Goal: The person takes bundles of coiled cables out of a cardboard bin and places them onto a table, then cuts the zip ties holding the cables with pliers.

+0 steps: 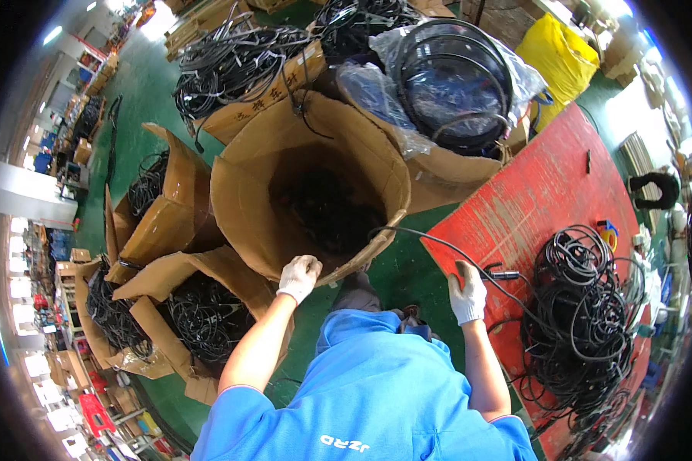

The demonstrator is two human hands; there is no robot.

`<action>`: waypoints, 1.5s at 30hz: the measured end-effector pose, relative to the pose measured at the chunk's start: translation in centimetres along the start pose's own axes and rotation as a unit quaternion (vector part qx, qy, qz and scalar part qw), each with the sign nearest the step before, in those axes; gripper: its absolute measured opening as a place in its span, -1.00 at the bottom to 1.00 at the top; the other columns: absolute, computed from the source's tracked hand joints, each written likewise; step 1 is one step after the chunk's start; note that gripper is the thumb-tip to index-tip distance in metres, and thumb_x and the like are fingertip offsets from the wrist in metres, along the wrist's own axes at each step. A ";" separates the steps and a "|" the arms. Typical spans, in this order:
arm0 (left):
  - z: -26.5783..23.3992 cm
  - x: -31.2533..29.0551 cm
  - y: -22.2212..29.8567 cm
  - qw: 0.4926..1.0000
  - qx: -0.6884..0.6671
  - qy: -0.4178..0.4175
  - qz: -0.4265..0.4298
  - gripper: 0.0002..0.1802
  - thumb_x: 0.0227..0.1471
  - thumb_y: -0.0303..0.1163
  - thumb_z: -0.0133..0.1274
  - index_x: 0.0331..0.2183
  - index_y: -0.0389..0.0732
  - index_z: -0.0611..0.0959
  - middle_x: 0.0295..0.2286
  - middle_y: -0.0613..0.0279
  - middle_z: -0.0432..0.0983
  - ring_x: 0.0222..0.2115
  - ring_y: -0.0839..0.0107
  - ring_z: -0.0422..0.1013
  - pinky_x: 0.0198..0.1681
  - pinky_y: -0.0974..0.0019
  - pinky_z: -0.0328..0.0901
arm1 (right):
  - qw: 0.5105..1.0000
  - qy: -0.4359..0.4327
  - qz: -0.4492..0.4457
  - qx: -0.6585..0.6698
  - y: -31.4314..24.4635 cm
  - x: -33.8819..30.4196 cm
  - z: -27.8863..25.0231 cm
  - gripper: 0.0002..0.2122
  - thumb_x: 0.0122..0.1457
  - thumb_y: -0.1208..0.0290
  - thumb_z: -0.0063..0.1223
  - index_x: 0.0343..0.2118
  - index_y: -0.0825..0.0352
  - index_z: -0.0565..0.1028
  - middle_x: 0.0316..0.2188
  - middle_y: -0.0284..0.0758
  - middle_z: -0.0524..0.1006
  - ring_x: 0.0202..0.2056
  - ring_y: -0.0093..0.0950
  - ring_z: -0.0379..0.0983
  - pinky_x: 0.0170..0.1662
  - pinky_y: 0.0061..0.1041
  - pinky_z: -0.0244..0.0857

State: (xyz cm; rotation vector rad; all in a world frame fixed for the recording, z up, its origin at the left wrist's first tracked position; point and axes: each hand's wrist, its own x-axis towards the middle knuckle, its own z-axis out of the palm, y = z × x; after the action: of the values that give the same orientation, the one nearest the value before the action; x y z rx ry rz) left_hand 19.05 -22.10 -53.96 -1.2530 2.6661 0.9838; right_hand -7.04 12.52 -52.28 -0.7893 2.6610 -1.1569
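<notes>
My left hand (300, 278), in a white glove, is closed over the near rim of a large round-bent cardboard box (246, 165). Whatever its curled fingers may hold is hidden. A dark heap (327, 207) lies deep in the box. At the near edge of the red tabletop, my white-gloved right hand (467, 296) is open, fingers stretched out. Its fingertips are beside a black cable (438, 239), which runs from the box's right rim toward a tangled cable pile (580, 330). A cable connector with a silvery part (504, 274) lies just right of that hand.
Cardboard boxes of black cables stand at left, including one near my left forearm (204, 315). Behind the large box are more cables (242, 65) and a plastic-wrapped coil (454, 84). A yellow sack (557, 61) stands beyond the red tabletop (515, 200). The floor (150, 84) is green.
</notes>
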 end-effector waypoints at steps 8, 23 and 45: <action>0.9 7.3 -4.1 0.976 0.045 -0.213 0.002 -0.52 0.18 -0.01 -0.04 -0.17 -0.19 0.74 -0.13 -0.12 0.64 -0.01 -0.06 0.50 0.13 -0.01 0.36 | 0.985 -0.068 -0.067 -0.143 -5.5 8.2 8.7 -0.51 0.16 0.27 0.25 0.14 0.29 0.46 -0.04 -0.05 0.60 -0.02 -0.08 0.57 0.07 -0.16 0.44; 17.7 23.7 -11.0 0.879 0.103 -0.460 -0.071 -0.33 0.17 0.06 0.07 0.19 -0.15 0.53 0.15 -0.09 0.48 0.17 -0.07 0.39 0.23 -0.01 0.31 | 0.927 -0.316 0.106 -0.172 -8.2 13.5 15.8 -0.75 0.01 0.33 0.27 -0.27 0.28 0.53 -0.45 -0.09 0.61 -0.34 0.00 0.57 -0.25 -0.04 0.43; 43.4 33.5 -16.9 0.797 0.461 -0.387 0.051 -0.42 0.24 -0.25 0.03 0.27 -0.11 0.50 0.29 0.07 0.34 0.26 -0.14 0.27 0.25 -0.24 0.23 | 0.985 0.001 0.174 -0.018 -6.9 5.4 15.4 -0.65 0.39 0.15 0.05 -0.21 0.44 0.49 -0.39 -0.21 0.52 -0.39 -0.42 0.44 -0.30 -0.45 0.35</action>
State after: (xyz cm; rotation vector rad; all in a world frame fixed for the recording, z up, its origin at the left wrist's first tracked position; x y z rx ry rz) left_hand -1.37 -28.70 -107.10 -0.3532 2.0264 0.0318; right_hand -3.92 -4.10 -57.68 -0.3044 2.6819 -1.0205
